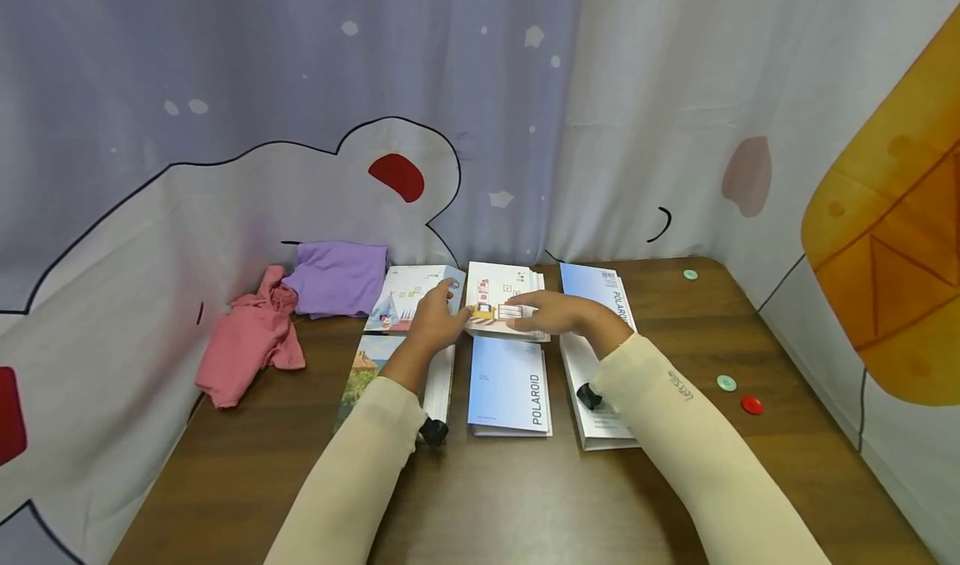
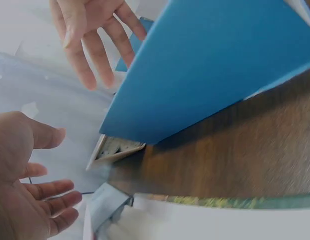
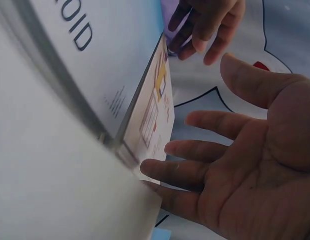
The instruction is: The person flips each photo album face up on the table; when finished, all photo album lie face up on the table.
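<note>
In the head view, a white album with a printed house picture (image 1: 495, 277) lies in the middle of the back row. My left hand (image 1: 437, 319) hovers by its left edge, fingers relaxed and spread. Over its right side is my right hand (image 1: 562, 311), fingers extended; whether they touch the cover is unclear. Below it lies a pale blue POLAROID album (image 1: 502, 382). Both wrist views show loose fingers holding nothing: the left hand (image 2: 34, 185) and the right hand (image 3: 255, 155), near the illustrated album (image 3: 149, 120).
Illustrated albums (image 1: 408, 286) line the left side, partly behind the left arm. At right are a blue POLAROID album (image 1: 588, 280) and a white-edged one (image 1: 588, 411). Purple cloth (image 1: 341, 277) and pink cloth (image 1: 251, 340) lie far left. Green buttons (image 1: 726, 382) and a red button (image 1: 752, 404) are right.
</note>
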`<state>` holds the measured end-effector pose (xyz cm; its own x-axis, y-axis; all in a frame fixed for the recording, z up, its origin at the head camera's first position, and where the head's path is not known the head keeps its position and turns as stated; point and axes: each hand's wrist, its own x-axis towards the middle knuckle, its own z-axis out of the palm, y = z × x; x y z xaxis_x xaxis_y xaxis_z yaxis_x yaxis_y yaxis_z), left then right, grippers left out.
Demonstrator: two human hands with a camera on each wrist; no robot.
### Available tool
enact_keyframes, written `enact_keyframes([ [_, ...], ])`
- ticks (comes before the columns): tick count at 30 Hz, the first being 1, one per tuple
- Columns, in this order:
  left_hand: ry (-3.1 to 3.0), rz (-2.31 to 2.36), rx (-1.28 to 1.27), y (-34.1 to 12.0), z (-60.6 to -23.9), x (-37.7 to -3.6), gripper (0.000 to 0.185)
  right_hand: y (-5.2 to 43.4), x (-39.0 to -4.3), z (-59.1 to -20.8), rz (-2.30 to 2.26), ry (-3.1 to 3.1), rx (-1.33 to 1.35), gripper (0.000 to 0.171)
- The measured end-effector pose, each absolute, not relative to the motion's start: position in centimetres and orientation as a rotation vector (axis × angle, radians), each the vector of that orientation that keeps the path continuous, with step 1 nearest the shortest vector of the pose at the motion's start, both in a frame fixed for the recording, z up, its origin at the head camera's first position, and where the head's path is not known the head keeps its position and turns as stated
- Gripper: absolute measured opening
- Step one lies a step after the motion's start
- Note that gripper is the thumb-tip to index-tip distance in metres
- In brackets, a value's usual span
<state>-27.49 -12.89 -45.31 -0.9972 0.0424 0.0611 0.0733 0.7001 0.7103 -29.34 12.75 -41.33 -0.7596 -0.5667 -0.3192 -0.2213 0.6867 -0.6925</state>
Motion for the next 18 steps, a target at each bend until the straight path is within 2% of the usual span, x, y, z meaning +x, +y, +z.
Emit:
enact_keyframes([
  [18,-2.951,-0.914,-0.004,-17.4,-45.3,-28.4,0.079,7.6,-29.2,-40.1,-0.772,2.388,-0.704,0.073],
])
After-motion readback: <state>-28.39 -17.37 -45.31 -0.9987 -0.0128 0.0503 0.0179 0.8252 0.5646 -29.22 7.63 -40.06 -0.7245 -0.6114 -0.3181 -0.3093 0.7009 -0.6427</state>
